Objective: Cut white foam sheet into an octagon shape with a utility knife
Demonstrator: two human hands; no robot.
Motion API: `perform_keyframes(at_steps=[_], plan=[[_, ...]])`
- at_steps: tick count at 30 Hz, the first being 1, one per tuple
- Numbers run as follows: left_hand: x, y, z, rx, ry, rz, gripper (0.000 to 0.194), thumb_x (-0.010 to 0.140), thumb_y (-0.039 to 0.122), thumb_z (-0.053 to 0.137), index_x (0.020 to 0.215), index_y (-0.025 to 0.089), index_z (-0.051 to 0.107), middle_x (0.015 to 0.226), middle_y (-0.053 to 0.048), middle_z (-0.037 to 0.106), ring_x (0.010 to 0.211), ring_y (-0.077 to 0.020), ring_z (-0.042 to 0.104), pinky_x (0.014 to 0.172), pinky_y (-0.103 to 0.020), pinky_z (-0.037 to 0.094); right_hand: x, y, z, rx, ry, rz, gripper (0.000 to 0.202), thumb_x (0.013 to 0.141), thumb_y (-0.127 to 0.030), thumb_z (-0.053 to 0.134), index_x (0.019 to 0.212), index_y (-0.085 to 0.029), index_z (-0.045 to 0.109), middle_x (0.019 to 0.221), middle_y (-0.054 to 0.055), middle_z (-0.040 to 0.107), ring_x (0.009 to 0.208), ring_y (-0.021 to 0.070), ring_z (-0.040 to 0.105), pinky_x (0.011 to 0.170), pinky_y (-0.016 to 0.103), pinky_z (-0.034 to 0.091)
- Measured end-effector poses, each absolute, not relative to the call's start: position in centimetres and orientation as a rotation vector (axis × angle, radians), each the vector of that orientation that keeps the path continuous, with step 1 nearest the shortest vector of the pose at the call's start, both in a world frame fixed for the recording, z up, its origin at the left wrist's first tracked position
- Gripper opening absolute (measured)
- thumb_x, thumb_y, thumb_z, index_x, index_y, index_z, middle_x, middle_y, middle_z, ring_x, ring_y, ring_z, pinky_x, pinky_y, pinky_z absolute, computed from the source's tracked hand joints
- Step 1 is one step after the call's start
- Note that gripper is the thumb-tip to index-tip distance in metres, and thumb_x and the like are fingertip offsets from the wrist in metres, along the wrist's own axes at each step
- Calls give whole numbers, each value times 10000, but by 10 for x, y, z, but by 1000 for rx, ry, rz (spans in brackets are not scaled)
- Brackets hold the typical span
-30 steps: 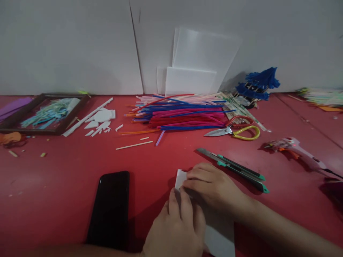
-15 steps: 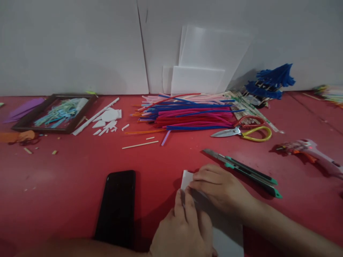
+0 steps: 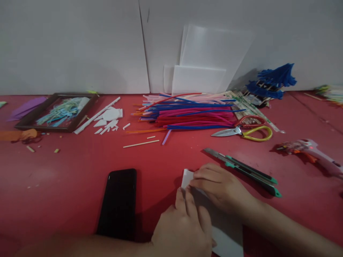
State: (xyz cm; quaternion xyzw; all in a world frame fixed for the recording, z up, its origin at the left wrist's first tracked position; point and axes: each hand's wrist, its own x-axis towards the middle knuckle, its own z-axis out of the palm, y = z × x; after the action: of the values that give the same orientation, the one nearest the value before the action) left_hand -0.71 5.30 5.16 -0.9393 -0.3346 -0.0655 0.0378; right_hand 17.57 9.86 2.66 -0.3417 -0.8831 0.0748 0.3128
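A folded sheet of white paper lies on the red table in front of me, partly covered by my hands. My left hand grips its left edge, with two fingertips pressed on the fold. Just above and to the right, my right hand has its fingers bent and closed on the paper near its far end. The fingertips of both hands almost meet. Left of them lies a black phone. A green-and-black utility knife rests beyond my right hand.
Scissors and a pile of coloured pipe cleaners lie farther back. A glue gun is at right. White scraps and a dark frame are at left. White sheets lean on the wall.
Both hands stay on the paper in nearly the same place. The view has shifted very slightly.
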Motion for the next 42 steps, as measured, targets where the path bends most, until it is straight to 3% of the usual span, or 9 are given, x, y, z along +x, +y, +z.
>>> perform_keyframes(at_steps=[7, 19, 25, 42], plan=[[-8, 51, 57, -2903, -1055, -110, 509, 800, 557, 714, 979, 84, 656, 1144, -274, 678, 1058, -365, 681, 562, -300, 602, 175, 98, 25, -924, -2344, 229, 284, 956, -74, 414, 896, -164, 677, 816, 38, 693, 744, 178, 567, 718, 312, 514], [-9, 50, 53, -2854, -982, -167, 446, 847, 528, 671, 907, 86, 657, 1122, -269, 684, 1029, -360, 693, 574, -299, 610, 174, 96, 26, -940, -2366, 246, 249, 952, -79, 437, 887, -164, 662, 819, 37, 680, 763, 183, 557, 750, 311, 511], [-9, 46, 49, -2778, -949, -158, 197, 818, 285, 703, 891, 114, 636, 1129, -254, 685, 1043, -360, 688, 555, -289, 601, 175, 94, 24, -941, -2407, 218, 245, 960, -94, 439, 862, -163, 653, 813, 36, 675, 750, 179, 557, 749, 328, 506], [-10, 39, 42, -2725, -1002, -189, 155, 853, 270, 663, 927, 145, 609, 1161, -228, 683, 1059, -363, 679, 551, -295, 602, 175, 94, 26, -938, -2366, 226, 303, 987, -118, 385, 873, -175, 660, 801, 39, 681, 755, 182, 578, 741, 337, 515]])
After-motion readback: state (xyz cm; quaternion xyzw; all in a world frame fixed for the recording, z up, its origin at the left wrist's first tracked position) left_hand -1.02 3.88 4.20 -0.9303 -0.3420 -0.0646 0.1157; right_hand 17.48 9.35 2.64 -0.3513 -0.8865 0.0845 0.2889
